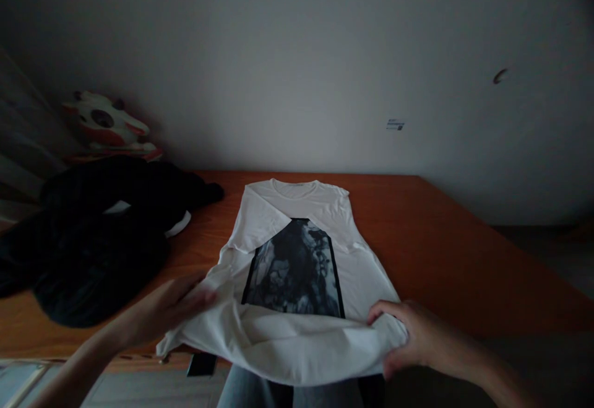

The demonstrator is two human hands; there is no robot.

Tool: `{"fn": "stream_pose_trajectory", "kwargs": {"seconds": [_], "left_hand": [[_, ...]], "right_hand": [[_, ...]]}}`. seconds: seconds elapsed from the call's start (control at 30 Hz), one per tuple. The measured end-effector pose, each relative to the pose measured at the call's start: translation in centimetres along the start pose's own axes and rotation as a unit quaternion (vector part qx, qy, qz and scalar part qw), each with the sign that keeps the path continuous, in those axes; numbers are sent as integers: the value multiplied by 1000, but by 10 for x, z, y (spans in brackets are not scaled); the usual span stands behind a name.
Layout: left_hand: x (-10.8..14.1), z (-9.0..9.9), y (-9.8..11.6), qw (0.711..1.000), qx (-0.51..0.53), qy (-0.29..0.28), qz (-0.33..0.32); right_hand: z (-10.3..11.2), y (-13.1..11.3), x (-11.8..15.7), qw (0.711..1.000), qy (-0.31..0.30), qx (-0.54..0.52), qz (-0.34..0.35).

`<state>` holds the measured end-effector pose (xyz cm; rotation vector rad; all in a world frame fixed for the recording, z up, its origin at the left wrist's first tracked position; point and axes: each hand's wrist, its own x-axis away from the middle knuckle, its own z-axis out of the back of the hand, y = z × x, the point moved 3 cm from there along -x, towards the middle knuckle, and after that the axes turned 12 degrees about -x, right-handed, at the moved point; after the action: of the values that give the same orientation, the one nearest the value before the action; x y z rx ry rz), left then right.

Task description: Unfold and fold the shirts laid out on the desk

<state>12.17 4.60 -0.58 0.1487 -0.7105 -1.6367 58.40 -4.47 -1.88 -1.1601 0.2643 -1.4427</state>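
A white T-shirt [325,337] with a dark, cloudy printed panel lies front side up, its neck away from me. Both sleeves are folded inward over the chest and partly cover the print. The hem bulges up in a loose fold at the near edge and hangs over my lap. My right hand [408,340] is closed around the hem's right corner, thumb and fingers pinching the cloth. At the shirt's left side, my left hand [183,303] touches the fabric with fingers stretched out, slightly blurred. The hem's left corner sticks out below that hand.
The shirt rests on a reddish-brown wooden table [427,241] against a grey wall. A heap of black clothing [102,241] lies at left, with a red-and-white animal-shaped object [109,120] behind it. A small dark flat object [202,364] shows below the table's front edge.
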Motion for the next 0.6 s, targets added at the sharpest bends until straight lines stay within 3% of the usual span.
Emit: {"fn": "stream_pose_trajectory", "kwargs": {"seconds": [0.1,0.17,0.33,0.6], "left_hand": [[15,-2,-1,984,-128,-125,14],[22,-1,1,972,-185,-148,-11],[25,6,-6,979,-170,-65,-92],[24,31,-24,990,-113,-73,-34]], "right_hand": [[3,-8,3,997,-7,44,64],[7,-11,6,993,-18,28,116],[13,-8,12,990,-72,-57,108],[30,-2,17,992,-69,-58,89]]}}
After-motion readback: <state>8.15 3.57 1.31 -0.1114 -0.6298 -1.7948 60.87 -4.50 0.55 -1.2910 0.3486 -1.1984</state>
